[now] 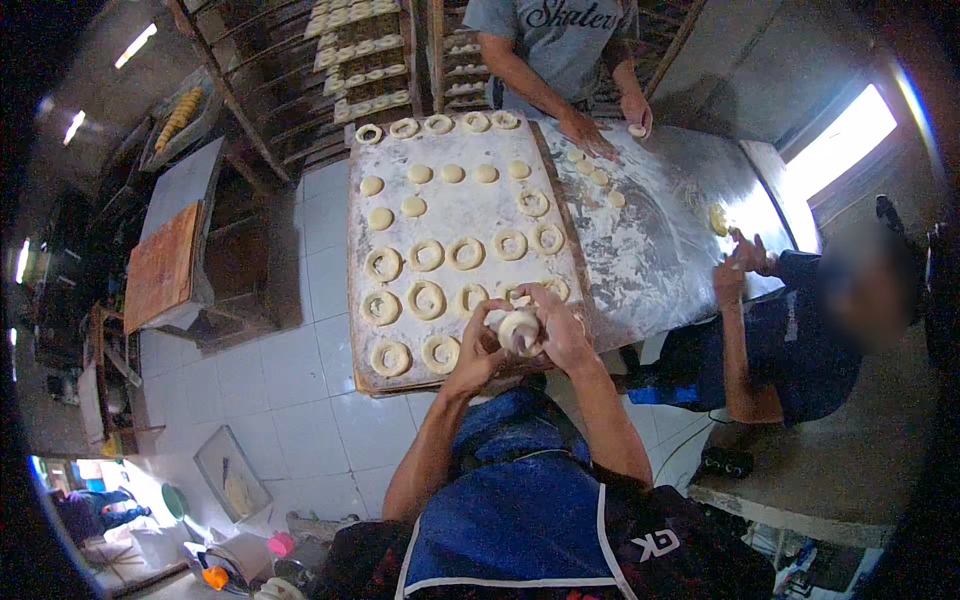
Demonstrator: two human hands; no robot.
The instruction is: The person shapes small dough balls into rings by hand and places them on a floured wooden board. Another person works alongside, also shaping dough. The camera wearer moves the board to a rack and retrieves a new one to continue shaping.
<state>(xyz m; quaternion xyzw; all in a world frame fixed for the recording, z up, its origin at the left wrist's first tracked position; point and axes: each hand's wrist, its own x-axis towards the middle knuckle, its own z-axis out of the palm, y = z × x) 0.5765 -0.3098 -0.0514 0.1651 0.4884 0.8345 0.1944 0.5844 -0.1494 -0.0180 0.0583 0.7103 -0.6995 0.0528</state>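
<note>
Over the near edge of a floured board (460, 208), my left hand (480, 355) and my right hand (565, 340) are closed around a pale dough ring (519, 330), raised near chest level, with fingers on either side of it. Rows of dough rings (425, 255) cover much of the board, some partly hidden behind my hands. Several small round dough discs (452, 173) lie among them toward the far half.
Right of the board, a co-worker's hands (590, 137) handle dough on a floured metal table (660, 235); another co-worker (780, 340) works at its right end. Behind stand racks of dough trays (360, 75). A cabinet with a wooden board (160, 265) stands left on the tiled floor.
</note>
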